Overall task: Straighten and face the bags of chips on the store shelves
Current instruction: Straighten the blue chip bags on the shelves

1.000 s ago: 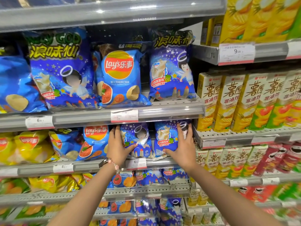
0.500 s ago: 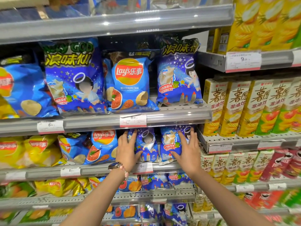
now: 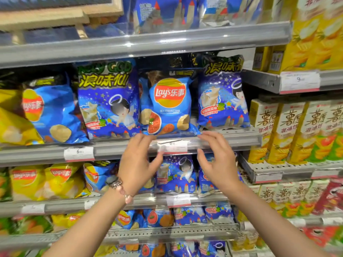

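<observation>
Nearest the camera, two bare forearms reach up toward the shelving. The left hand (image 3: pixel 136 164), with a beaded bracelet and watch (image 3: pixel 118 185) at its wrist, has its fingers loosely spread and holds nothing; its fingertips lie in front of the grey shelf rail (image 3: pixel 111 150). The right hand (image 3: pixel 218 162) is likewise spread and empty, its fingertips at the same rail just right of the price tag (image 3: pixel 172 146). Neither grip pinches a bag, and whether the fingertips touch the rail cannot be told through the blur.

Directly above the rail, between the two hands, stands the blue Lay's chip bag (image 3: pixel 167 104), upright and facing forward, with its lower edge at the shelf lip. Left of that Lay's bag, touching it, is a large blue bag with an angel figure (image 3: pixel 107 101), and further left a tilted blue Lay's bag (image 3: pixel 53 112) leans beside a yellow bag (image 3: pixel 13 125). Right of the central Lay's bag stands a smaller angel-figure bag (image 3: pixel 221 97), also upright.

Below the rail, behind the hands, another angel-figure bag (image 3: pixel 176 173) sits on the next shelf, with yellow Lay's bags (image 3: pixel 46 180) further left. Right of the Lay's bag, on a separate shelving bay, rows of yellow crisp boxes (image 3: pixel 289 130) stand upright.
</observation>
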Demonstrator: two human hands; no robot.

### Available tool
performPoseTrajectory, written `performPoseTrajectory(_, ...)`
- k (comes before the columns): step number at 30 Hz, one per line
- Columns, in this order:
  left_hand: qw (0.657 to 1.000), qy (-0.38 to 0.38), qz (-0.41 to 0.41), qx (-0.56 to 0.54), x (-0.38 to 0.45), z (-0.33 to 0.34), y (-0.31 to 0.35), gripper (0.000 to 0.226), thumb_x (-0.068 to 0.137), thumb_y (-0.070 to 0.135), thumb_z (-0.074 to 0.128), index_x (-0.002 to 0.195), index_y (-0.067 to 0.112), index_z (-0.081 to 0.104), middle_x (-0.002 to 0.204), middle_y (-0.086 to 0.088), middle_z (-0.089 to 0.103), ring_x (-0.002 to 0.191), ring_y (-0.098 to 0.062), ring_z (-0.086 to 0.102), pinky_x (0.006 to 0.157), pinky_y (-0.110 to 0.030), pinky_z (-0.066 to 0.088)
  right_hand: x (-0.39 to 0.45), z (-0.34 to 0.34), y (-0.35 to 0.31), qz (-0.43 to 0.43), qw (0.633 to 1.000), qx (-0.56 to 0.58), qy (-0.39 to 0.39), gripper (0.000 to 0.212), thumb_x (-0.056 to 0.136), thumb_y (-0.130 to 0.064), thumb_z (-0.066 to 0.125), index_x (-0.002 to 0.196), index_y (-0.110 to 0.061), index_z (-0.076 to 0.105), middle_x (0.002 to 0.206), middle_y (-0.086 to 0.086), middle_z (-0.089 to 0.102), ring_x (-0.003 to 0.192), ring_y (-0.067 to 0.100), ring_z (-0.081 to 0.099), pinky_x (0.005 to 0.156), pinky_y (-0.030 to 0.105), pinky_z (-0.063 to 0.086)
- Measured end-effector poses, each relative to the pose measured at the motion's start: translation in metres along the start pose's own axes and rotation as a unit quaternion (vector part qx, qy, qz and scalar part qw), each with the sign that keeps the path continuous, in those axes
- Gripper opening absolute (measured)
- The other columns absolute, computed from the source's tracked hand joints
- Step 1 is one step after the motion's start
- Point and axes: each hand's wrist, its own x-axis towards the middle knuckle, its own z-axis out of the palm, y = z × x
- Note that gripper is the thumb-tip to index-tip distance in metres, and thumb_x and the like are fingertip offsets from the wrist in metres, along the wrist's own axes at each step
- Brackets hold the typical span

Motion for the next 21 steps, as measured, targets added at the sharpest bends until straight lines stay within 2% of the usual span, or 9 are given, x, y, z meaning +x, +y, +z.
performPoseTrajectory(3, 0.995, 0.090, -0.020, 0.042, 0.021, -0.018, -0.015, 0.046, 0.078, 0.039, 0.059, 0.115, 0.012, 0.055, 0.108, -0.015, 0.052, 0.100, -0.032, 0.047, 0.087, -0.041, 0.037, 0.035, 0.013, -0.020, 0.005, 1.000, 0.025, -0.012, 0.046, 0.081, -0.025, 0.056, 0.124, -0.008, 0.057, 0.128, 0.010, 0.052, 0.120, 0.021, 0.048, 0.102, 0.032, 0.039)
performPoseTrajectory(6, 0.982, 0.151, -0.061, 0.095, 0.037, -0.026, -0.032, 0.068, 0.069, 0.046, 0.068, 0.126, 0.016, 0.045, 0.128, -0.027, 0.043, 0.118, -0.038, 0.036, 0.097, -0.054, 0.033, 0.064, 0.029, -0.032, 0.033, 0.999, -0.009, -0.019, 0.069, 0.076, -0.037, 0.066, 0.138, -0.015, 0.045, 0.145, 0.013, 0.035, 0.135, 0.027, 0.034, 0.108, 0.035, 0.031)
performPoseTrajectory(9, 0.974, 0.137, -0.150, 0.100, 0.047, -0.028, -0.048, 0.108, 0.052, 0.052, 0.085, 0.141, 0.023, 0.031, 0.144, -0.030, 0.028, 0.134, -0.045, 0.025, 0.100, -0.062, 0.029, 0.081, 0.043, -0.040, 0.095, 0.993, -0.024, -0.065, 0.096, 0.070, -0.037, 0.080, 0.148, -0.025, 0.026, 0.157, 0.012, 0.010, 0.145, 0.027, 0.012, 0.112, 0.035, 0.023)
performPoseTrajectory(12, 0.969, 0.110, -0.202, 0.090, 0.052, -0.028, -0.057, 0.133, 0.041, 0.061, 0.086, 0.149, 0.027, 0.016, 0.151, -0.027, 0.018, 0.142, -0.042, 0.015, 0.101, -0.063, 0.029, 0.085, 0.050, -0.042, 0.129, 0.989, -0.003, -0.078, 0.112, 0.065, -0.042, 0.084, 0.150, -0.033, 0.012, 0.158, 0.011, 0.000, 0.146, 0.024, 0.008, 0.110, 0.036, 0.027)
performPoseTrajectory(14, 0.966, 0.109, -0.218, 0.083, 0.055, -0.028, -0.060, 0.139, 0.039, 0.066, 0.084, 0.150, 0.027, 0.011, 0.153, -0.026, 0.014, 0.143, -0.042, 0.010, 0.102, -0.064, 0.028, 0.085, 0.053, -0.040, 0.143, 0.987, 0.006, -0.080, 0.118, 0.063, -0.042, 0.085, 0.150, -0.036, 0.005, 0.158, 0.010, 0.000, 0.146, 0.023, 0.012, 0.105, 0.036, 0.034)
performPoseTrajectory(16, 0.961, 0.116, -0.242, 0.071, 0.058, -0.029, -0.063, 0.143, 0.037, 0.068, 0.082, 0.152, 0.024, 0.009, 0.154, -0.025, 0.010, 0.144, -0.042, 0.008, 0.103, -0.063, 0.027, 0.085, 0.055, -0.039, 0.141, 0.986, 0.020, -0.084, 0.122, 0.062, -0.040, 0.085, 0.150, -0.037, 0.001, 0.156, 0.009, 0.009, 0.143, 0.022, 0.021, 0.101, 0.034, 0.037)
performPoseTrajectory(18, 0.957, 0.114, -0.259, 0.056, 0.059, -0.030, -0.066, 0.146, 0.037, 0.069, 0.082, 0.153, 0.021, 0.008, 0.156, -0.024, 0.006, 0.143, -0.043, 0.010, 0.103, -0.062, 0.028, 0.084, 0.055, -0.037, 0.129, 0.987, 0.038, -0.085, 0.123, 0.062, -0.036, 0.086, 0.149, -0.038, -0.001, 0.149, 0.007, 0.022, 0.135, 0.020, 0.034, 0.097, 0.029, 0.038)
performPoseTrajectory(21, 0.957, 0.089, -0.272, 0.051, 0.059, -0.030, -0.067, 0.149, 0.037, 0.065, 0.085, 0.153, 0.021, 0.004, 0.157, -0.023, 0.001, 0.141, -0.043, 0.016, 0.103, -0.059, 0.031, 0.083, 0.054, -0.036, 0.122, 0.986, 0.045, -0.100, 0.125, 0.062, -0.031, 0.087, 0.146, -0.042, -0.005, 0.141, 0.004, 0.029, 0.127, 0.019, 0.040, 0.091, 0.024, 0.037)
